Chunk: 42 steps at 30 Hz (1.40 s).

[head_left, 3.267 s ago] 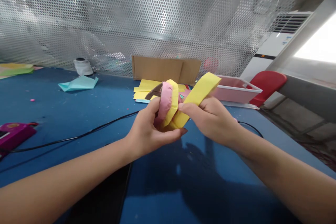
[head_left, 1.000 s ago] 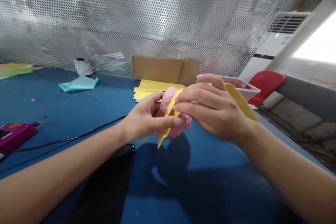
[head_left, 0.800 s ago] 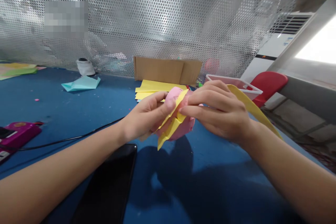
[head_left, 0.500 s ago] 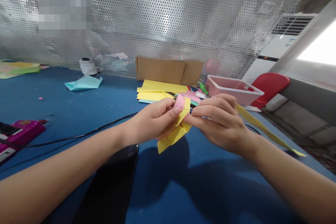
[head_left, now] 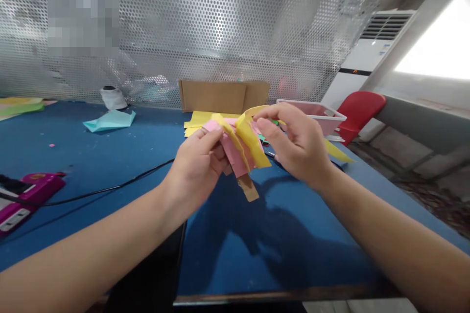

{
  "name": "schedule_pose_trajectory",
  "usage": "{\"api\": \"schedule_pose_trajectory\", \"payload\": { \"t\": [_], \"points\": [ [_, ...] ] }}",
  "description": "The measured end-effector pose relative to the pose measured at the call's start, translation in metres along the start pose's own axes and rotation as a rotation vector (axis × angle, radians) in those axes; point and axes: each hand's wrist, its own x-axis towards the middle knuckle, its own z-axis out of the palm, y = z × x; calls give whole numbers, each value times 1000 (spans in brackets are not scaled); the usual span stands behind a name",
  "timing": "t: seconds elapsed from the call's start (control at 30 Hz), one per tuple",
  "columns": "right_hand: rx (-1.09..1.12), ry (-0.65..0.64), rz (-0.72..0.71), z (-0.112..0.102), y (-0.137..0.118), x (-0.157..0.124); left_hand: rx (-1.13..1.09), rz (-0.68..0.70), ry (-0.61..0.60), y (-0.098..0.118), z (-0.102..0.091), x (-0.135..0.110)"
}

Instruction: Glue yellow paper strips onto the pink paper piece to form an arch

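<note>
My left hand (head_left: 198, 166) is closed on the left side of a pink paper piece (head_left: 235, 154), thumb on top. A brown cardboard tab (head_left: 249, 190) sticks out below the pink paper. A yellow paper strip (head_left: 255, 144) wraps over the pink piece and bends up in a loop. My right hand (head_left: 293, 142) has its thumb and forefinger curled at the top of that loop, pinching the strip. Part of the strip passes behind the right hand, and a yellow tail (head_left: 338, 151) shows beyond it. The contact under the right fingers is partly hidden.
Yellow sheets (head_left: 201, 118) lie before a cardboard box (head_left: 213, 96). A pink basket (head_left: 326, 115) stands at the back right. Folded blue paper (head_left: 110, 121), a purple power strip (head_left: 31, 200) and a black cable (head_left: 128, 181) are leftward. A black flat device (head_left: 154, 274) lies in front.
The paper piece has been turned, so its pink face and cardboard tab now show. My right hand has lifted, raising the yellow strip into a loop. The camera view has shifted.
</note>
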Motion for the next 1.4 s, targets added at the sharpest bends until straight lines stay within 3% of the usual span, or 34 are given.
{"api": "schedule_pose_trajectory", "payload": {
  "t": [0.2,0.37,0.43,0.6,0.77,0.87,1.0,1.1,1.13,1.17,1.27,1.3,1.33,1.4],
  "points": [
    [104,-223,176,-4,-4,40,-288,-137,136,-7,12,-15],
    [290,-447,111,-4,-5,62,-316,-154,172,-12,14,-16],
    [315,-470,90,-6,-8,62,-354,-129,150,-12,13,-17],
    [220,-370,145,-18,-16,53,-423,-83,129,-11,12,-27],
    [77,-481,114,-19,-18,48,-461,-170,211,-14,19,-30],
    [-35,-499,47,-15,-14,46,-395,-262,264,-17,13,-29],
    [-82,-543,65,-8,-10,42,-77,-461,105,-15,-13,-34],
    [-91,-583,127,-4,-10,40,419,-547,-194,-4,-33,-39],
    [-92,-589,135,-3,-10,40,632,-424,-229,3,-38,-39],
    [-89,-595,133,-3,-11,40,852,-189,-217,11,-41,-38],
    [-77,-621,104,-3,-14,40,1233,660,-61,37,-44,-23],
    [-72,-632,91,-3,-15,39,1297,790,-92,44,-44,-15],
    [-68,-639,77,-3,-16,38,1331,814,-187,49,-43,-7],
    [-73,-655,43,-4,-17,37,1385,648,-436,53,-43,9]
  ]
}}
